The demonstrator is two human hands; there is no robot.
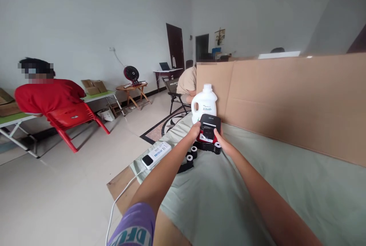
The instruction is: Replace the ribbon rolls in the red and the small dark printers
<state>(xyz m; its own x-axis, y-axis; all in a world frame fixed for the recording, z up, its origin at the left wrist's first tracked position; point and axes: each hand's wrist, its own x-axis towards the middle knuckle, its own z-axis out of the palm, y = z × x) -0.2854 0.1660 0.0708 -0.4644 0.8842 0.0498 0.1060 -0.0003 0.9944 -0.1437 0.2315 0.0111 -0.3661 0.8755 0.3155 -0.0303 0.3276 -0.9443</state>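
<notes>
A small black and red device (pixel 211 120) is held between my two hands, in front of a white jug (pixel 207 103) with a handle. My left hand (pixel 196 130) grips the device's left side. On its right side, my right hand (pixel 219 138) presses with the fingers partly hidden behind it. Black straps with white rolls (pixel 190 158) lie on the green cloth (pixel 211 189), below and to the left of the device. A white power strip (pixel 156 155) rests by the cloth's left edge, left of my left forearm.
A tall cardboard panel (pixel 286 105) stands along the right and behind the jug. A white cable (pixel 122 192) runs off the power strip. One person in red sits at far left; another person sits behind the panel's left edge.
</notes>
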